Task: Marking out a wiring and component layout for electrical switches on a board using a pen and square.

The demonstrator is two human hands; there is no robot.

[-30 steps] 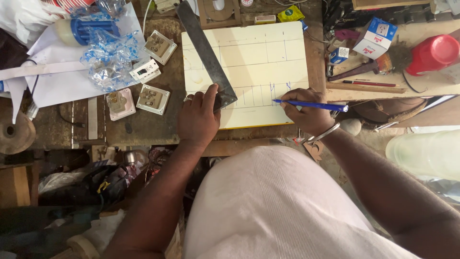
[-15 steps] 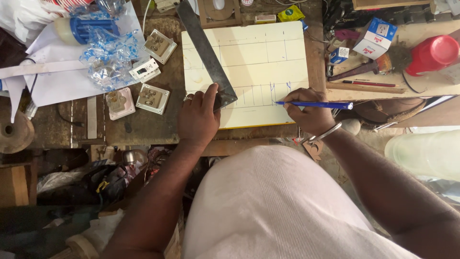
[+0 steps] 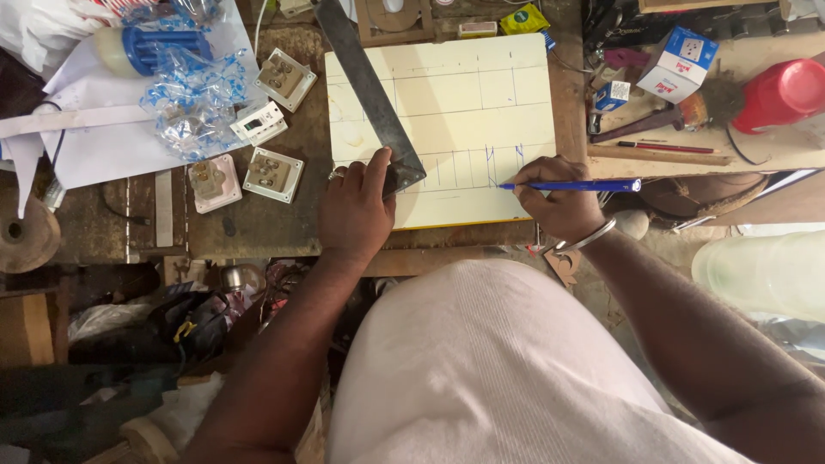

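The left hand [image 3: 357, 210] is pressing a long grey metal ruler [image 3: 369, 90] onto the cream rectangular board [image 3: 447, 94] (lying on the cluttered wooden counter [image 3: 258, 228]). The right hand [image 3: 559, 202] is gripping a slim blue pen [image 3: 571, 185], its tip touching the board's ruled lines.

Both arms reach forward from torso. Left hand [image 3: 357, 210] flat, palm down, fingers pressed forward, thumb out. Right hand [image 3: 559, 202] curled in writing grip — fingers pinched, wrist bent inward, bangle on wrist.
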